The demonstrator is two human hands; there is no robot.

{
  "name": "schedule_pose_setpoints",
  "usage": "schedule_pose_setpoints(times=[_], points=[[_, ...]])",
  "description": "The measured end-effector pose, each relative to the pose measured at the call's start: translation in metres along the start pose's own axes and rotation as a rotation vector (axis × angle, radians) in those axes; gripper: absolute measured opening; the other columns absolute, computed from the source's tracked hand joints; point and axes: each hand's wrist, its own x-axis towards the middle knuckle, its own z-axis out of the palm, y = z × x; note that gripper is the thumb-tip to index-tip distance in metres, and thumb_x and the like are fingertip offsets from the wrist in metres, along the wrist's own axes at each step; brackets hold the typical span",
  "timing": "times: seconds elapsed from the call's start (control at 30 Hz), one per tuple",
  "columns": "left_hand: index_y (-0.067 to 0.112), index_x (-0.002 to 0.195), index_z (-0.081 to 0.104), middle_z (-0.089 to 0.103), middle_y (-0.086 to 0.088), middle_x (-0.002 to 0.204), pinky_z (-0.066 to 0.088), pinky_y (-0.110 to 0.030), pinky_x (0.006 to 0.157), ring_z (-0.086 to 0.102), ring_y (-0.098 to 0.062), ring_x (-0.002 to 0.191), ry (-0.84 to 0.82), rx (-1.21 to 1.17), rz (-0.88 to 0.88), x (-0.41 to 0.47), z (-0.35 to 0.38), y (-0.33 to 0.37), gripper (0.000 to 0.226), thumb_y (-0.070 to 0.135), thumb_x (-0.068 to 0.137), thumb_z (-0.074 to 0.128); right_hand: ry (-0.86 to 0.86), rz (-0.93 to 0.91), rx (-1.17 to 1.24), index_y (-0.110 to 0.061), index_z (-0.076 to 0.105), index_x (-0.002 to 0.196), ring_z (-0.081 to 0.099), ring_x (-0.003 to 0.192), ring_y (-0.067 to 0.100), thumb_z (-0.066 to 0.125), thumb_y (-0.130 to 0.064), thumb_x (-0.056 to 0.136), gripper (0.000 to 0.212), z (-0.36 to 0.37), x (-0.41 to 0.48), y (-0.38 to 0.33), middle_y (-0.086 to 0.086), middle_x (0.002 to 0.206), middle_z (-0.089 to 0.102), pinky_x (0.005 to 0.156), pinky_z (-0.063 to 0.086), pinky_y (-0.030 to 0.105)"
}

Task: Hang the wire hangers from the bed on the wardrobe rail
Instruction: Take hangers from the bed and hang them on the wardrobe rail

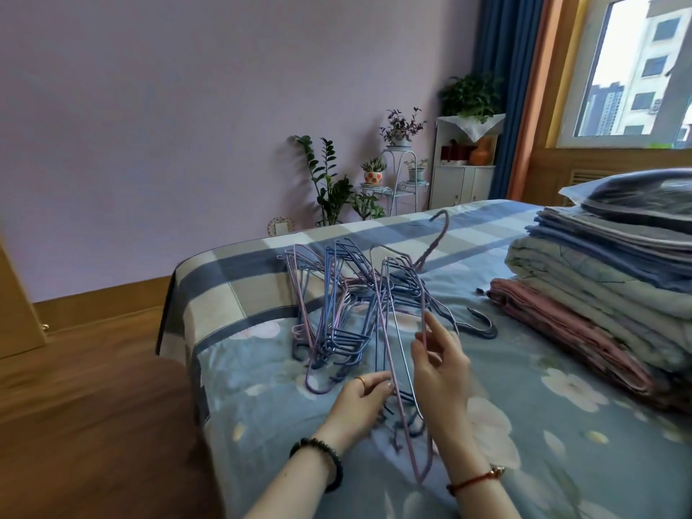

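Here, the wire hangers point(337, 312) lie in a tangled heap of blue and lilac on the bed point(262, 402), in the middle of the frame near the bed's foot. Some hooks stick out toward the upper right of the heap, and one dark hook lies flat to its right.

The left hand point(365, 397), at lower centre, has its fingers curled in round a long lilac hanger point(405, 425) that rises at a slant out of the near edge of the heap, its lower tip hanging between the two forearms. A ring point(360, 381) sits on one finger and a dark bead bracelet point(325, 458) on the wrist.

The right hand point(440, 363), just right of it and a little higher, pinches a thin wire between thumb and forefinger, with the other fingers loosely bent behind. Which hanger that wire belongs to cannot be told in the tangle. A red cord point(473, 481) circles this wrist.

At the right edge a stack of folded bedding point(599, 286) rests on the flowered cover, well apart from the heap. Beyond the bed, potted plants point(329, 181) stand along the lilac wall beside a white cabinet point(460, 181). A blue curtain point(501, 69) and a window point(636, 69) fill the upper right. A wooden floor point(93, 406) runs along the lower left.
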Motion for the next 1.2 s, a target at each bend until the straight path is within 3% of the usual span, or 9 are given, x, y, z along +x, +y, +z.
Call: schedule_pose_setpoints(times=[0.03, 0.07, 0.23, 0.4, 0.5, 0.7, 0.83, 1.0, 1.2], points=[[0.005, 0.127, 0.051, 0.062, 0.002, 0.089, 0.045, -0.013, 0.050, 0.057, 0.002, 0.056, -0.015, -0.047, -0.024, -0.003, -0.004, 0.001, 0.033, 0.011, 0.096, 0.043, -0.053, -0.028, 0.018, -0.026, 0.048, 0.117, 0.056, 0.076, -0.005, 0.054, 0.006, 0.085, 0.046, 0.003, -0.002, -0.007, -0.007, 0.087, 0.052, 0.067, 0.045, 0.005], [0.005, 0.127, 0.051, 0.060, 0.004, 0.085, 0.042, -0.012, 0.048, 0.053, 0.000, 0.054, -0.018, -0.100, -0.052, -0.006, -0.010, 0.002, 0.032, 0.012, 0.096, 0.043, -0.110, -0.056, 0.033, -0.029, 0.049, 0.114, 0.057, 0.078, -0.004, 0.055, 0.006, 0.084, 0.047, 0.007, -0.003, -0.014, -0.006, 0.087, 0.053, 0.068, 0.045, 0.006], [0.020, 0.113, 0.051, 0.063, 0.003, 0.094, 0.046, -0.021, 0.062, 0.057, -0.011, 0.074, 0.041, -0.309, -0.024, -0.028, -0.053, 0.017, 0.018, 0.021, 0.096, 0.044, -0.335, -0.183, 0.098, -0.038, 0.054, 0.108, 0.057, 0.075, 0.001, 0.057, -0.005, 0.080, 0.043, 0.019, -0.014, -0.060, 0.004, 0.082, 0.057, 0.070, 0.048, 0.011], [0.020, 0.104, 0.059, 0.070, 0.002, 0.094, 0.050, -0.028, 0.070, 0.063, -0.015, 0.081, 0.159, -0.452, 0.116, -0.066, -0.110, 0.049, 0.018, 0.026, 0.095, 0.044, -0.506, -0.229, 0.264, -0.037, 0.058, 0.103, 0.061, 0.077, -0.001, 0.059, 0.010, 0.080, 0.053, 0.044, -0.026, -0.120, 0.004, 0.089, 0.064, 0.074, 0.049, 0.012], [0.018, 0.108, 0.061, 0.072, 0.002, 0.094, 0.056, -0.031, 0.072, 0.069, -0.015, 0.083, 0.269, -0.502, 0.241, -0.100, -0.152, 0.069, 0.024, 0.023, 0.096, 0.041, -0.584, -0.209, 0.421, -0.034, 0.061, 0.101, 0.063, 0.078, 0.001, 0.058, 0.010, 0.080, 0.048, 0.069, -0.036, -0.156, 0.003, 0.090, 0.067, 0.073, 0.050, 0.012], [0.015, 0.103, 0.059, 0.074, 0.005, 0.079, 0.057, -0.025, 0.054, 0.070, -0.011, 0.063, 0.466, -0.516, 0.429, -0.187, -0.233, 0.095, 0.018, 0.016, 0.094, 0.043, -0.746, -0.226, 0.636, -0.031, 0.061, 0.101, 0.063, 0.073, -0.003, 0.057, 0.007, 0.082, 0.042, 0.134, -0.066, -0.216, -0.016, 0.076, 0.070, 0.070, 0.049, 0.009], [0.016, 0.096, 0.058, 0.073, 0.002, 0.082, 0.057, -0.025, 0.053, 0.070, -0.013, 0.063, 0.647, -0.483, 0.506, -0.247, -0.279, 0.101, 0.014, 0.015, 0.094, 0.045, -0.939, -0.252, 0.724, -0.030, 0.059, 0.108, 0.065, 0.074, 0.006, 0.052, 0.000, 0.087, 0.037, 0.173, -0.099, -0.253, -0.009, 0.082, 0.072, 0.071, 0.053, 0.017], [0.017, 0.087, 0.056, 0.073, 0.006, 0.069, 0.057, -0.024, 0.051, 0.068, -0.011, 0.055, 0.897, -0.486, 0.570, -0.328, -0.337, 0.109, 0.018, 0.013, 0.095, 0.041, -1.196, -0.164, 0.771, -0.020, 0.058, 0.117, 0.066, 0.078, 0.016, 0.044, -0.011, 0.090, 0.031, 0.218, -0.155, -0.288, 0.000, 0.086, 0.071, 0.071, 0.057, 0.028], [0.015, 0.088, 0.057, 0.071, 0.000, 0.081, 0.058, -0.027, 0.057, 0.070, -0.012, 0.058, 1.177, -0.492, 0.596, -0.441, -0.388, 0.118, 0.018, 0.012, 0.096, 0.042, -1.384, -0.115, 0.832, -0.031, 0.055, 0.112, 0.070, 0.077, 0.019, 0.038, -0.015, 0.094, 0.030, 0.262, -0.235, -0.338, 0.006, 0.088, 0.071, 0.066, 0.058, 0.031]])
